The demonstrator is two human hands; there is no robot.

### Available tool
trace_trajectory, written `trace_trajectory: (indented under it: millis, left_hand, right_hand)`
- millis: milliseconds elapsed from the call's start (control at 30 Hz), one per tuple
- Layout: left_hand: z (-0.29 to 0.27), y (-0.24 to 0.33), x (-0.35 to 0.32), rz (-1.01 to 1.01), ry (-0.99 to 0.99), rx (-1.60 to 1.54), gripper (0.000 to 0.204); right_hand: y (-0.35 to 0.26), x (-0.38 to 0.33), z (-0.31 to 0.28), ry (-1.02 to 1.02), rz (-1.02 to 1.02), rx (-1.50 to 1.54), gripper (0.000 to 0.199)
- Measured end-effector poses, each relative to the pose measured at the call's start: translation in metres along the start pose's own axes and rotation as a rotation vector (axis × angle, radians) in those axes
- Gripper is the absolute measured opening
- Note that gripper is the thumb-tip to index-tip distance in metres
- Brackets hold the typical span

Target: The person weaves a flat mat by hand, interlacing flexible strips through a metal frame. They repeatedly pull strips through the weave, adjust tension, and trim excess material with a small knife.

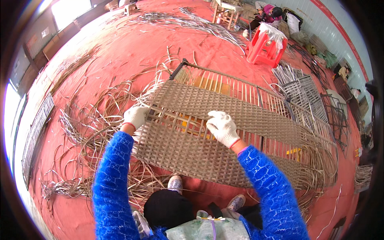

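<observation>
Two gloved hands wove flat strips across a half-finished wicker panel.

Head view: the long grey-brown woven wicker panel on its dark metal frame (240, 120) lay tilted across the red floor covering (132, 52), spanning from near left to far right in front of the person. The left hand in a white knit glove (135, 116) gripped the panel's left edge, fingers curled together over the strips. The right hand in a white knit glove (222, 127) pressed on the open unwoven band in the middle, fingers bunched downward; whether they pinched a strand could not be told. Loose tan wicker strips (92, 132) lay heaped at the left. A red plastic stool (264, 48) stood far right. The weaving looked roughly midway; the next pass would call for threading a strip through the bare uprights.
</observation>
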State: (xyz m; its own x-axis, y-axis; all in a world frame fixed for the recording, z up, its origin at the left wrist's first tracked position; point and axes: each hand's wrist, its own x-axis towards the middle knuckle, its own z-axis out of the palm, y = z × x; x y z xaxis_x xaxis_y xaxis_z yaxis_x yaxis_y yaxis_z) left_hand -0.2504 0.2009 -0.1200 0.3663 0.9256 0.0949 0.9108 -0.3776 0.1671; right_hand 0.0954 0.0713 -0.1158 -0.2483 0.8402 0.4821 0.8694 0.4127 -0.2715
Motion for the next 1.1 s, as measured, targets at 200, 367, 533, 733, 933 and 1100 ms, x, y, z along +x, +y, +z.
trace_trajectory:
  millis: [200,367,533,733,933,1100]
  left_hand:
    - [-0.004,0.005,-0.004,0.026,0.033,-0.035,0.021]
    - [0.004,0.0,0.003,0.085,-0.033,0.019,0.025]
    - [0.02,-0.014,0.011,0.077,0.101,-0.062,0.012]
    - [0.025,-0.016,0.009,0.026,0.109,-0.032,0.007]
    - [0.027,-0.017,0.011,0.035,0.098,-0.06,0.012]
    - [0.027,-0.016,0.011,-0.016,0.098,-0.035,0.006]
  right_hand:
    - [-0.008,-0.002,0.029,-0.17,0.1,-0.212,0.028]
    - [-0.006,0.011,0.057,-0.276,0.337,-0.224,0.053]
    - [-0.01,0.009,0.069,-0.136,0.679,0.118,0.054]
    - [-0.015,0.011,0.088,-0.011,0.703,0.038,0.049]
    - [-0.018,0.012,0.078,-0.317,0.585,-0.259,0.041]
    - [-0.025,0.014,0.069,-0.356,0.549,-0.376,0.045]
